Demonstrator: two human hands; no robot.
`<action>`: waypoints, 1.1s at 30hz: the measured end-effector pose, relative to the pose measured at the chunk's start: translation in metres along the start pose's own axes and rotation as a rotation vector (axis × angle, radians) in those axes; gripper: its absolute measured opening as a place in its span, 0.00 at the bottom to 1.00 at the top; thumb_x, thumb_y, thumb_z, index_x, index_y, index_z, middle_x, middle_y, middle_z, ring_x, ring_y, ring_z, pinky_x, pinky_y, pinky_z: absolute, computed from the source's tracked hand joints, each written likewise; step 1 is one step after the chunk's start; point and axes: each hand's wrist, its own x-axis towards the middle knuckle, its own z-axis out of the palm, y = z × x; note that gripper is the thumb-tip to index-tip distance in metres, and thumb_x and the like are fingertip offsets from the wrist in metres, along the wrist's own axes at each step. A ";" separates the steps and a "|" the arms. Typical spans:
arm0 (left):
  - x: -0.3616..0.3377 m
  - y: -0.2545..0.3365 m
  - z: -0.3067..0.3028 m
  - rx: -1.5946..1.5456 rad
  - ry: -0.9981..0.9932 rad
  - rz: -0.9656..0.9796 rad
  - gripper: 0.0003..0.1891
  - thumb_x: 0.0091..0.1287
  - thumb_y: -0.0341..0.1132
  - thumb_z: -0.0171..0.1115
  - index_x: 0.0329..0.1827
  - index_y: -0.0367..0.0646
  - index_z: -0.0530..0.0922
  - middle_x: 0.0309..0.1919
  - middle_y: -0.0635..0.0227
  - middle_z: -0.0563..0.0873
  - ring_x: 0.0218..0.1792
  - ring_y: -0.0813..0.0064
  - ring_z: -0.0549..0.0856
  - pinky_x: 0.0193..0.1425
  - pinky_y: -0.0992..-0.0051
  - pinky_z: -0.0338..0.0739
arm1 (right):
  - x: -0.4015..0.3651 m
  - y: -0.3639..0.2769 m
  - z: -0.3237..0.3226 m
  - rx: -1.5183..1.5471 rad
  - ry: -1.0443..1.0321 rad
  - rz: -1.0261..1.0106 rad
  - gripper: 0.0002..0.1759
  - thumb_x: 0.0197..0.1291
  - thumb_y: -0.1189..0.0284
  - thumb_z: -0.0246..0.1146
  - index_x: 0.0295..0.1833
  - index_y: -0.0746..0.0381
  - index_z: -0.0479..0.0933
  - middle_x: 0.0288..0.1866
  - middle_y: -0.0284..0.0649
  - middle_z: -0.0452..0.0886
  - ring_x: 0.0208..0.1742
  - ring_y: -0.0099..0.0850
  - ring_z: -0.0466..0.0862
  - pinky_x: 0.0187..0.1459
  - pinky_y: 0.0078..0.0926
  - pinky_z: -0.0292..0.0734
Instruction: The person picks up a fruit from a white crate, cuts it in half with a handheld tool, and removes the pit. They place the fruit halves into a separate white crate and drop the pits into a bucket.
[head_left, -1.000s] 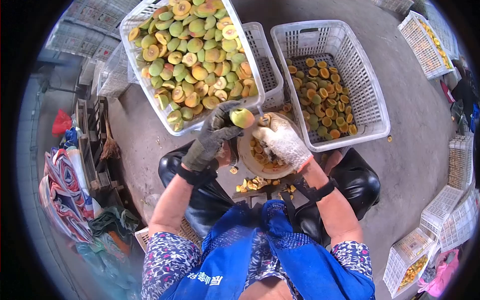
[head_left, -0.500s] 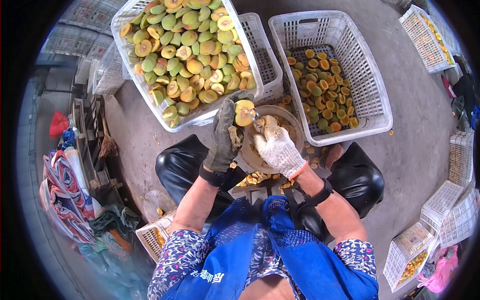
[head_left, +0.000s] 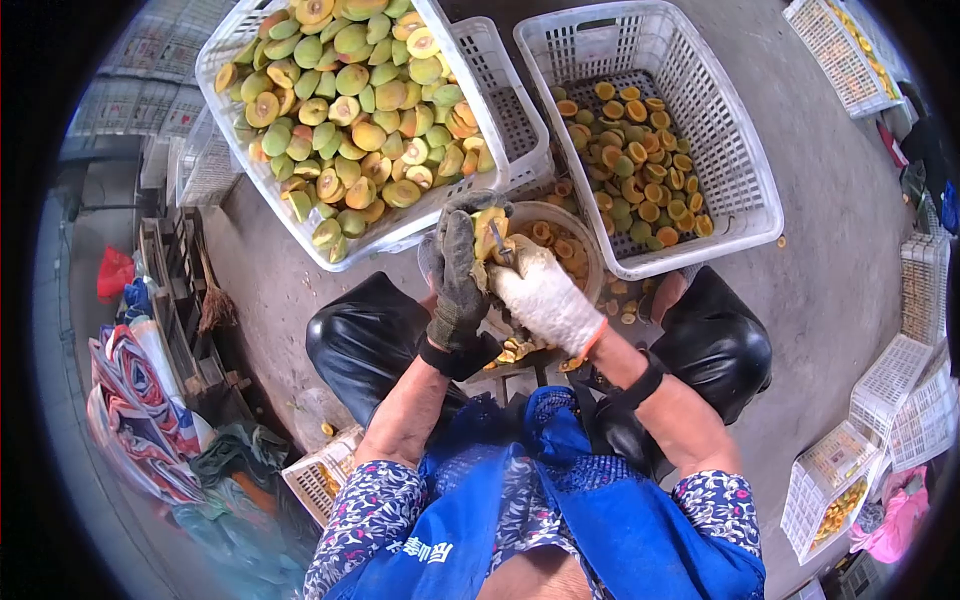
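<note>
My left hand (head_left: pixel 460 280), in a dark, dirty glove, is closed around a yellow-fleshed peach half (head_left: pixel 486 230), cut face turned to the right. A white glove with an orange cuff covers my right hand (head_left: pixel 545 300). Its fingers grip a small metal pitting tool (head_left: pixel 497 240), whose tip meets the cut face of the fruit. The exact shape of the tool is partly hidden by fingers. Beneath both hands stands a round tub (head_left: pixel 597 262) with fruit pieces inside.
Ahead on the left, a white crate (head_left: pixel 400 238) is heaped with green-yellow peach halves. Another white crate (head_left: pixel 745 150) at the right holds hollowed halves. Scraps lie on the floor near my feet. A wooden pallet (head_left: pixel 175 300) and broom (head_left: pixel 215 305) stand left; several crates line the right.
The peach half has turned in my left hand, its cut face now more sideways. My right hand has moved slightly left and down, with the tool against the flesh. The view has shifted a little.
</note>
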 end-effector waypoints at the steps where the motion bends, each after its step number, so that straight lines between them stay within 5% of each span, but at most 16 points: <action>1: -0.004 -0.002 -0.001 -0.220 -0.020 -0.143 0.18 0.70 0.33 0.51 0.59 0.33 0.70 0.54 0.55 0.77 0.52 0.61 0.79 0.57 0.65 0.73 | 0.005 -0.016 -0.014 0.641 -0.213 0.429 0.11 0.56 0.70 0.56 0.42 0.65 0.76 0.29 0.43 0.78 0.31 0.30 0.79 0.33 0.32 0.76; 2: -0.001 0.006 -0.005 -0.217 -0.030 -0.145 0.18 0.70 0.33 0.51 0.59 0.33 0.70 0.54 0.55 0.77 0.52 0.61 0.79 0.57 0.65 0.73 | 0.005 -0.023 -0.031 0.855 -0.410 0.745 0.13 0.54 0.69 0.55 0.42 0.66 0.76 0.24 0.38 0.77 0.22 0.25 0.75 0.27 0.28 0.74; 5: 0.000 -0.003 -0.010 0.232 -0.057 0.282 0.15 0.67 0.33 0.53 0.54 0.34 0.73 0.53 0.55 0.79 0.55 0.63 0.78 0.61 0.66 0.72 | 0.002 -0.004 -0.023 0.949 -0.411 0.688 0.13 0.55 0.68 0.56 0.39 0.67 0.75 0.25 0.37 0.77 0.19 0.26 0.74 0.23 0.27 0.72; 6: 0.007 -0.001 -0.011 0.233 -0.052 0.280 0.15 0.67 0.33 0.53 0.54 0.34 0.73 0.53 0.55 0.79 0.55 0.63 0.78 0.61 0.66 0.72 | 0.000 -0.001 -0.021 0.808 -0.377 0.634 0.13 0.55 0.68 0.56 0.38 0.68 0.75 0.25 0.38 0.77 0.21 0.29 0.76 0.25 0.28 0.73; 8: 0.024 0.007 -0.015 -1.133 -0.285 -0.569 0.15 0.69 0.37 0.52 0.51 0.35 0.74 0.52 0.58 0.80 0.54 0.68 0.80 0.60 0.69 0.73 | 0.002 0.000 -0.020 0.661 -0.346 0.568 0.13 0.55 0.68 0.56 0.38 0.68 0.75 0.25 0.40 0.77 0.23 0.32 0.78 0.27 0.30 0.75; 9: 0.035 0.047 -0.018 -0.442 -0.294 -0.250 0.18 0.71 0.44 0.49 0.49 0.36 0.75 0.47 0.60 0.82 0.48 0.72 0.81 0.56 0.71 0.75 | 0.001 -0.001 -0.019 0.621 -0.343 0.555 0.13 0.55 0.68 0.55 0.39 0.68 0.74 0.24 0.41 0.76 0.22 0.32 0.77 0.25 0.30 0.74; 13: 0.033 0.022 -0.007 -0.807 -0.208 -0.629 0.22 0.73 0.48 0.45 0.38 0.35 0.78 0.34 0.64 0.83 0.37 0.74 0.81 0.46 0.73 0.76 | -0.001 -0.007 -0.015 0.457 -0.339 0.498 0.14 0.56 0.68 0.54 0.42 0.67 0.72 0.20 0.42 0.75 0.16 0.30 0.77 0.19 0.30 0.73; 18: 0.016 0.003 -0.003 -0.914 -0.297 -0.401 0.23 0.73 0.49 0.46 0.35 0.35 0.77 0.31 0.62 0.82 0.35 0.72 0.81 0.44 0.72 0.76 | -0.003 -0.017 -0.013 0.995 -0.439 0.935 0.05 0.55 0.74 0.58 0.32 0.59 0.67 0.15 0.28 0.63 0.11 0.21 0.66 0.11 0.24 0.64; 22: 0.003 -0.019 -0.006 -0.887 -0.485 -0.355 0.21 0.73 0.47 0.47 0.35 0.35 0.77 0.32 0.62 0.82 0.35 0.72 0.81 0.44 0.73 0.75 | -0.016 0.015 0.012 0.106 -0.479 0.187 0.16 0.55 0.66 0.58 0.29 0.70 0.77 0.24 0.42 0.78 0.17 0.29 0.76 0.21 0.28 0.71; 24: -0.001 -0.014 -0.012 -0.854 -0.558 -0.390 0.21 0.73 0.47 0.47 0.34 0.36 0.76 0.33 0.62 0.82 0.35 0.71 0.80 0.44 0.73 0.75 | -0.016 0.011 0.014 0.275 -0.516 0.304 0.15 0.56 0.66 0.57 0.30 0.69 0.76 0.21 0.41 0.77 0.18 0.32 0.77 0.22 0.30 0.72; 26: -0.004 -0.003 -0.014 -1.170 -0.504 -0.729 0.19 0.73 0.46 0.48 0.33 0.37 0.76 0.33 0.62 0.81 0.35 0.70 0.81 0.44 0.72 0.76 | -0.015 0.000 0.010 0.985 -0.665 0.979 0.14 0.57 0.66 0.56 0.30 0.68 0.76 0.20 0.44 0.75 0.22 0.36 0.78 0.27 0.33 0.75; 28: 0.001 -0.006 -0.018 -1.109 -0.477 -0.761 0.19 0.73 0.45 0.48 0.32 0.38 0.75 0.34 0.62 0.81 0.35 0.70 0.81 0.45 0.73 0.77 | -0.016 0.012 0.012 0.945 -0.639 1.007 0.13 0.59 0.66 0.55 0.33 0.66 0.76 0.19 0.47 0.74 0.23 0.43 0.79 0.31 0.37 0.77; 30: 0.006 -0.012 -0.022 -1.032 -0.337 -0.590 0.18 0.73 0.45 0.47 0.34 0.38 0.75 0.34 0.60 0.81 0.36 0.70 0.82 0.48 0.74 0.77 | -0.021 0.048 0.022 -0.041 -0.507 -0.345 0.12 0.60 0.68 0.54 0.36 0.66 0.75 0.21 0.47 0.76 0.24 0.47 0.79 0.31 0.40 0.77; 31: 0.016 -0.002 -0.023 -1.032 -0.336 -0.585 0.18 0.73 0.45 0.47 0.34 0.38 0.75 0.34 0.60 0.81 0.36 0.70 0.82 0.48 0.74 0.77 | -0.025 0.048 0.018 -0.438 -0.623 -0.436 0.13 0.60 0.68 0.54 0.40 0.67 0.74 0.28 0.49 0.80 0.30 0.50 0.82 0.35 0.43 0.78; 32: 0.027 0.008 -0.027 -1.008 -0.228 -0.602 0.18 0.74 0.45 0.45 0.41 0.36 0.74 0.38 0.60 0.81 0.40 0.71 0.82 0.50 0.73 0.77 | -0.032 0.041 0.023 -0.489 -0.620 0.202 0.14 0.59 0.66 0.55 0.40 0.68 0.74 0.35 0.54 0.82 0.38 0.47 0.84 0.39 0.43 0.78; 33: 0.042 0.021 -0.032 -0.980 -0.126 -0.622 0.20 0.74 0.46 0.44 0.48 0.34 0.73 0.42 0.59 0.81 0.43 0.71 0.81 0.52 0.73 0.77 | -0.034 0.044 0.023 -0.530 -0.633 0.232 0.14 0.59 0.68 0.53 0.41 0.69 0.75 0.35 0.54 0.82 0.39 0.47 0.84 0.39 0.42 0.79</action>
